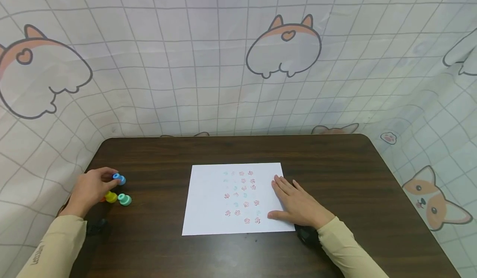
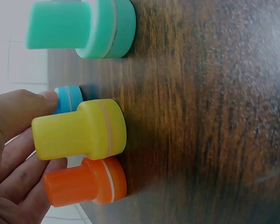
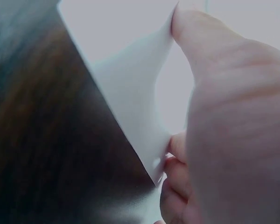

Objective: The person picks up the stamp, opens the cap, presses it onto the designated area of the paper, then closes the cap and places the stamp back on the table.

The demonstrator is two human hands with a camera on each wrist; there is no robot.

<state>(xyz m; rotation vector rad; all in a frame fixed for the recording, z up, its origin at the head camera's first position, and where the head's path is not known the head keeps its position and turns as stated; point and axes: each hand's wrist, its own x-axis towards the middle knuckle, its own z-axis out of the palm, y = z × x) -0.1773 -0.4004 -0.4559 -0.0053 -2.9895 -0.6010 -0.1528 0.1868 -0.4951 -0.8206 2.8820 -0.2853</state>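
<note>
At the table's left side my left hand [image 1: 91, 187] pinches a blue stamp [image 1: 119, 179] between thumb and fingers. In the left wrist view the blue stamp [image 2: 68, 99] is partly hidden behind a yellow stamp [image 2: 79, 129]. Beside the yellow one stand an orange stamp [image 2: 85, 181] and a teal stamp [image 2: 107, 29], all upright with handles up. My right hand [image 1: 298, 201] rests flat, fingers spread, on the right edge of a white sheet of paper [image 1: 205, 203]. Rows of small red and teal prints [image 1: 246, 204] mark the sheet's middle and right part.
The dark wooden table [image 1: 156, 154] has rounded back corners. A white gridded curtain [image 1: 179, 71] with cartoon dogs hangs behind it and along its sides. The paper lies near the middle, well to the right of the stamps.
</note>
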